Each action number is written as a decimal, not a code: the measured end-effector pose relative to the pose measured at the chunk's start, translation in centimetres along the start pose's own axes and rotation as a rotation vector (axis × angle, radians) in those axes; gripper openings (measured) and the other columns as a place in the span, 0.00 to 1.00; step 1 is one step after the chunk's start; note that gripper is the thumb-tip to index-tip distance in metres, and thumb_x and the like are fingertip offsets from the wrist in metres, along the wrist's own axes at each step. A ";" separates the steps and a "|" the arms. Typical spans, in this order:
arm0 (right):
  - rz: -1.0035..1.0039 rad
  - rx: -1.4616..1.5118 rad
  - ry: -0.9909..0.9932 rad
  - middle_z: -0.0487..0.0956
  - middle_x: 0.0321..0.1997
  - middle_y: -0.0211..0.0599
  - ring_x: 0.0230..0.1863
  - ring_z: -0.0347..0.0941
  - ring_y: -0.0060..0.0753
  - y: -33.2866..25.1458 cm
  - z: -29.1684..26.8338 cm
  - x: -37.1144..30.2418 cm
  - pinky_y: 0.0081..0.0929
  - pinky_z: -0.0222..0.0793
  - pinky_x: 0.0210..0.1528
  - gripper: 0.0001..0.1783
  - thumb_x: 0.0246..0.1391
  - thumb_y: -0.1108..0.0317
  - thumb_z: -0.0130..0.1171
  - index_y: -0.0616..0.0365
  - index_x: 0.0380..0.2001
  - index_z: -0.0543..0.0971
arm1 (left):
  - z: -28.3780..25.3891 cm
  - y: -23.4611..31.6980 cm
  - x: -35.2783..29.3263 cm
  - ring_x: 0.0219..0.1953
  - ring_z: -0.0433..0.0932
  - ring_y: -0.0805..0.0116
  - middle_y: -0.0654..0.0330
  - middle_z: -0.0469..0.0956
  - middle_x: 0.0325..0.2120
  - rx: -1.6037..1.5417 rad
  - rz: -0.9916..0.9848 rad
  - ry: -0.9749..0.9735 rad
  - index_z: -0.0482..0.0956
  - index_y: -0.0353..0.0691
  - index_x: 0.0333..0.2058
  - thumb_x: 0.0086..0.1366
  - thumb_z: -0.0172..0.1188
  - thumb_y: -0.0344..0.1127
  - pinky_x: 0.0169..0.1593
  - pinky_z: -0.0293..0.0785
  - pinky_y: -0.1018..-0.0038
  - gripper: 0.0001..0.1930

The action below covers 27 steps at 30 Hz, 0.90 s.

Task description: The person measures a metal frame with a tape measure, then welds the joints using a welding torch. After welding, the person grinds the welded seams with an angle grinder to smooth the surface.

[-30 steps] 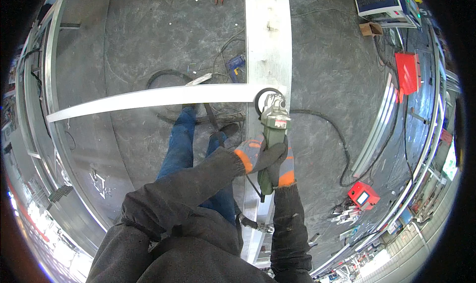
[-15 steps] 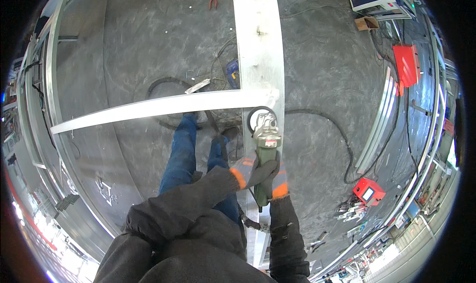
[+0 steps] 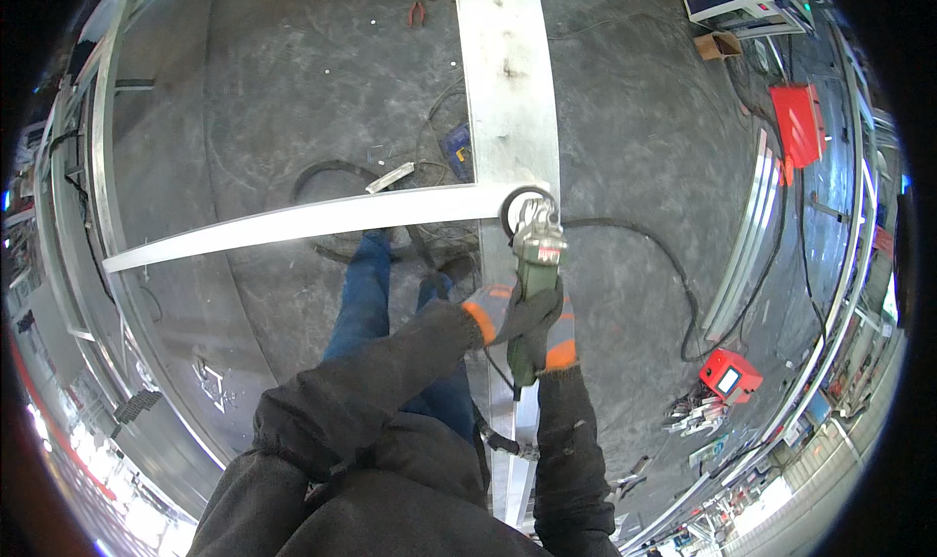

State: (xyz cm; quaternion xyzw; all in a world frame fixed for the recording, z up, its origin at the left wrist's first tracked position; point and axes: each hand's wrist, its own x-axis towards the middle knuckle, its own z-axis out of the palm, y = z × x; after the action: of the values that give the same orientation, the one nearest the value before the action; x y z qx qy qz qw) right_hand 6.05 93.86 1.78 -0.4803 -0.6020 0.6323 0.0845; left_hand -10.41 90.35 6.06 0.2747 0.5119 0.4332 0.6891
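A dark green angle grinder (image 3: pixel 539 254) is held in both my hands over a wide silvery metal beam (image 3: pixel 508 98). My left hand (image 3: pixel 506 311), in a grey and orange work glove, wraps round the body from the left. On the other side my right hand (image 3: pixel 563 330), gloved alike, closes round the body, its fingers partly hidden. The grinder's round disc (image 3: pixel 512 207) is at the joint where a narrower white-silver metal bar (image 3: pixel 322 221) meets the wide beam from the left. Whether the disc touches the metal I cannot tell.
Black cables (image 3: pixel 664 249) trail over the dark floor right of the beam. A red box with a display (image 3: pixel 730 376), a larger red case (image 3: pixel 798 125) and several metal strips (image 3: pixel 739 240) are at right. Red-handled pliers (image 3: pixel 417 13) lie far ahead. A metal frame (image 3: pixel 102 157) stands at left.
Both hands have moved the grinder slightly forward and right, so its disc is now up at the joint, over the narrow bar's end. Both hands keep their hold.
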 end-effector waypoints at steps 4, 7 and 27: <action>-0.006 -0.044 0.000 0.77 0.53 0.45 0.47 0.76 0.34 -1.2 -0.2 0.5 0.32 0.77 0.44 0.21 0.65 0.64 0.54 0.59 0.58 0.69 | -0.3 -1.4 0.7 0.47 0.75 0.74 0.61 0.76 0.44 -0.138 -0.149 -0.120 0.67 0.42 0.59 0.73 0.53 0.43 0.51 0.75 0.73 0.20; 0.022 -0.131 0.064 0.77 0.52 0.45 0.48 0.76 0.32 -1.2 -0.6 0.8 0.32 0.76 0.45 0.21 0.65 0.62 0.55 0.59 0.58 0.70 | -0.6 -1.8 0.9 0.47 0.74 0.75 0.62 0.75 0.44 -0.295 -0.015 -0.097 0.68 0.40 0.58 0.73 0.53 0.42 0.51 0.75 0.74 0.20; -0.098 -0.264 0.347 0.77 0.51 0.43 0.50 0.75 0.36 2.8 3.9 0.0 0.35 0.71 0.50 0.33 0.59 0.51 0.60 0.62 0.59 0.67 | -2.8 -1.4 0.7 0.50 0.75 0.68 0.57 0.77 0.48 0.150 -0.177 -0.328 0.73 0.43 0.55 0.73 0.48 0.52 0.56 0.72 0.69 0.22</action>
State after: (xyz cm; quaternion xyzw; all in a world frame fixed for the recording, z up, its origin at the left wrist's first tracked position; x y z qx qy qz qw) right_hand 4.63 90.50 -1.29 -0.5589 -0.6785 0.4511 0.1541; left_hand -12.55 90.15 3.62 0.3464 0.4456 0.2810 0.7762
